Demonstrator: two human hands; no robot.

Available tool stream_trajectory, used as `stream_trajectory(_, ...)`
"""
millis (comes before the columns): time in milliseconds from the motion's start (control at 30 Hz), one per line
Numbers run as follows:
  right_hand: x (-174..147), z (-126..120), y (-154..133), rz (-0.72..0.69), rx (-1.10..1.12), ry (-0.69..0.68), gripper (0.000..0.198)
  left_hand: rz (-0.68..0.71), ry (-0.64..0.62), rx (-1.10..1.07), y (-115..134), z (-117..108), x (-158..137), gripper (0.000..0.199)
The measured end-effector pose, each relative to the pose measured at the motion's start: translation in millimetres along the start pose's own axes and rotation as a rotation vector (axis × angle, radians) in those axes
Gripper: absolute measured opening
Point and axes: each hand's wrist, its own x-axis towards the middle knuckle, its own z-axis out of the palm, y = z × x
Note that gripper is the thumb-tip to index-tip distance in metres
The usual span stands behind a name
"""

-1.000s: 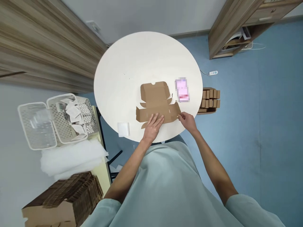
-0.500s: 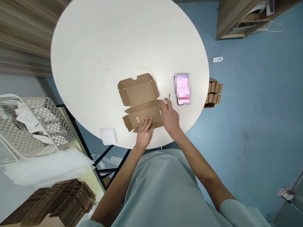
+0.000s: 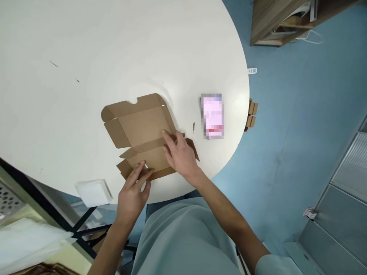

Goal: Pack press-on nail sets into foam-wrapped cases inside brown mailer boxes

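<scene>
An unfolded brown cardboard mailer box (image 3: 143, 126) lies on the white table, its lid panel spread flat away from me and several flaps partly raised. My left hand (image 3: 133, 193) is at the near left edge of the box, fingertips over the slotted panel and thumb at the front flap, gripping that edge. Over the right part of the box is my right hand (image 3: 183, 157), its fingers apart and touching the cardboard near the middle crease. The right hand partly covers the right side flap.
On the round white table (image 3: 183, 57), a phone (image 3: 212, 116) with a blurred screen lies to the right. A stack of white sheets (image 3: 94, 192) sits at the near left edge. Small brown boxes (image 3: 251, 114) stand beyond the right edge, and a wooden cabinet (image 3: 269, 26) at upper right.
The view has moved closer and shifted right. My left hand has gone from lying on the near panel to the front left edge; my right hand has moved inward over the box.
</scene>
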Motion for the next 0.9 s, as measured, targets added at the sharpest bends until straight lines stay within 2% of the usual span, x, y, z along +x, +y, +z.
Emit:
stream_trajectory(100, -11.7, -5.0, 7.7, -0.049, -0.024, -0.068, 0.079, -0.037, 0.011, -0.004, 5.4, -0.5, 1.8, 0.037)
stream_trajectory(233, -35.3, -13.6, 14.9, -0.122, -0.034, -0.169, 0.107, -0.135, 0.009, -0.047, 10.4, -0.3, 4.5, 0.036)
stream_trajectory(333, -49.0, -14.3, 19.6, -0.172, -0.063, -0.227, 0.119, -0.398, 0.019, -0.143, 13.8, -0.7, 11.4, 0.043)
stream_trajectory(433, -52.8, -11.2, 23.4, -0.183, -0.083, -0.23, 0.118, -0.614, 0.086, -0.299, 18.0, -0.6, 20.3, 0.071)
stream_trajectory(500, -51.3, -10.3, 24.2, -0.166, -0.09, -0.231, 0.115, -0.631, 0.12, -0.369, 19.4, -0.1, 24.0, 0.085)
stream_trajectory(533, -50.0, -10.8, 24.0, -0.158, -0.094, -0.237, 0.114, -0.617, 0.123, -0.371, 19.2, 0.1, 24.7, 0.087)
stream_trajectory(733, -46.1, -18.7, 18.5, -0.152, -0.11, -0.262, 0.111, -0.5, 0.175, -0.262, 11.2, 0.2, 22.9, 0.071)
stream_trajectory(900, -46.0, -15.2, 16.6, -0.135, -0.129, -0.252, 0.111, -0.586, 0.154, -0.233, 14.2, 0.0, 26.8, 0.063)
